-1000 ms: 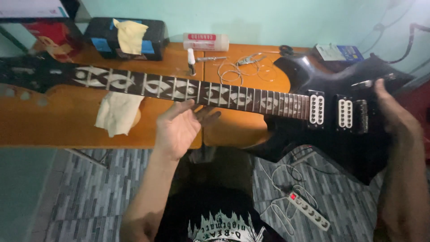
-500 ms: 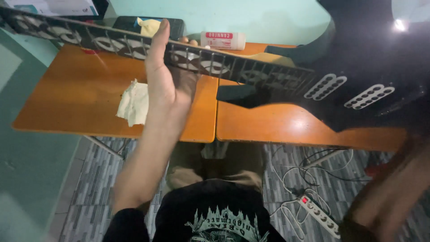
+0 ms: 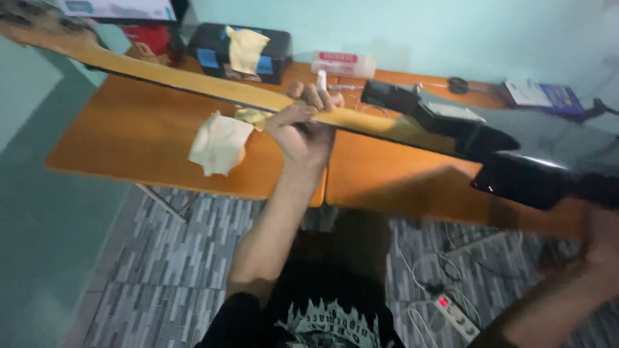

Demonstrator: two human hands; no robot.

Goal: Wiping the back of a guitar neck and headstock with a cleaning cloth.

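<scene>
Guitar (image 3: 451, 125) body blurs over right hand (image 3: 603, 238).

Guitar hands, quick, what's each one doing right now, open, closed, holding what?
Left hand: closed around the pale wooden guitar neck, fingers wrapped over it.
Right hand: blurred at the black guitar body; its grip cannot be told.

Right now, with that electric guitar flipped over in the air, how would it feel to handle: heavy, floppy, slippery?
The electric guitar probably stays stiff: its long wooden neck runs straight with no sag. It likely feels body-heavy, since the left hand grips the neck while the right hand props up the thick black body. The glossy finish may be slippery.
</scene>
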